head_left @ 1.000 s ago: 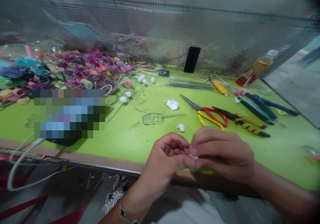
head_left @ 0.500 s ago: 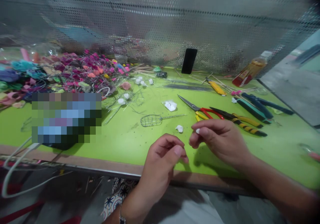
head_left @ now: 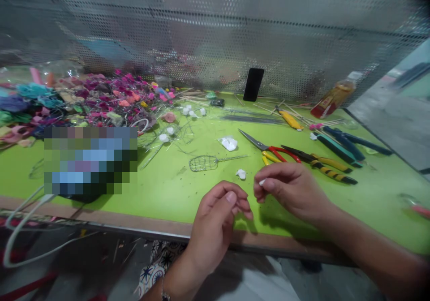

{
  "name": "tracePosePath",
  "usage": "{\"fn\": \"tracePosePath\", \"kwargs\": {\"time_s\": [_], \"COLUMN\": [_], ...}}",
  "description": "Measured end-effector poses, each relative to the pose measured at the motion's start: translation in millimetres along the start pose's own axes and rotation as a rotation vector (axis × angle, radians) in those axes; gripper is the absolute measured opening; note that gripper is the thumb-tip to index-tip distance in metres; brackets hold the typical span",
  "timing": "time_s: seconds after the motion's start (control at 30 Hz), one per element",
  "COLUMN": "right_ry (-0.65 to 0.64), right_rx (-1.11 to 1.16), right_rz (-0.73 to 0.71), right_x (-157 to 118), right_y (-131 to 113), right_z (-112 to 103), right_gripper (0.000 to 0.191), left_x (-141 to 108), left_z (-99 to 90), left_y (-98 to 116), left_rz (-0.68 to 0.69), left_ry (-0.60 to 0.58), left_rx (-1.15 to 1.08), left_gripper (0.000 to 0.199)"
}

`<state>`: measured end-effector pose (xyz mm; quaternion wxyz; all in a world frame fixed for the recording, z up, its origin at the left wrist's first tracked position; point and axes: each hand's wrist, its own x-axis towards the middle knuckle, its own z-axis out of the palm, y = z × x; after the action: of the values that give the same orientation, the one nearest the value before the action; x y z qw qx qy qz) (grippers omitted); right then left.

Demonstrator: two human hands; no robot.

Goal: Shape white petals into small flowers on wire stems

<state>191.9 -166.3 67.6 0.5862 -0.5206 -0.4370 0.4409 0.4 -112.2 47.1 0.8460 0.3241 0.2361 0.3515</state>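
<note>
Between the thumb and index finger of my right hand [head_left: 285, 187] is a small white lump [head_left: 262, 182], soft-looking like clay. My left hand [head_left: 218, 220] hovers beside it over the table's front edge, fingers loosely curled and apart, with nothing visible in them. Just beyond the hands lies a loose white lump [head_left: 241, 174], with a larger white lump [head_left: 229, 143] farther back. A wire frame shaped like a small racket [head_left: 203, 163], its twisted stem pointing right, rests on the green tabletop [head_left: 161, 184].
Scissors [head_left: 257, 142], yellow-black pliers [head_left: 322, 164] and teal-handled pliers [head_left: 339, 146] lie right. Behind are a yellow cutter [head_left: 290, 119], thin wires [head_left: 251, 118], a propped phone [head_left: 253, 84] and a leaning bottle [head_left: 332, 99]. Colourful craft pieces [head_left: 107, 90] heap up left, behind a pixelated object [head_left: 89, 164].
My right hand has shifted slightly left and down with the small white lump. My left thumb has drawn back a little from the fingertips. The things on the table have stayed put.
</note>
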Motion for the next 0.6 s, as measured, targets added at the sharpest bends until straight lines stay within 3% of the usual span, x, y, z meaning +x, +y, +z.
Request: {"fn": "tracePosePath", "kwargs": {"time_s": [0.23,0.37,0.47,0.6], "right_ry": [-0.02,-0.053,-0.079,-0.139], "right_rx": [-0.07,-0.471,-0.842,-1.001], "right_rz": [-0.02,-0.24,-0.369,-0.408], "right_x": [2.4,0.0,-9.2,-22.1], "right_y": [-0.6,-14.8,-17.9,-0.4], "right_z": [-0.5,-12.2,-26.7,-35.7], "right_gripper": [0.03,0.011,0.015,0.006], "left_x": [0.7,-4.9,-12.1,-17.4], "left_z": [-0.5,-7.1,-15.2,-22.4], "left_y": [-2.1,-2.6,-0.4,2.6], "left_rz": [0.026,0.093,0.142,0.182], "left_ry": [-0.004,0.017,-0.005,-0.032], "left_rx": [-0.007,0.012,0.113,0.249], "left_gripper": [0.013,0.01,0.011,0.01]}}
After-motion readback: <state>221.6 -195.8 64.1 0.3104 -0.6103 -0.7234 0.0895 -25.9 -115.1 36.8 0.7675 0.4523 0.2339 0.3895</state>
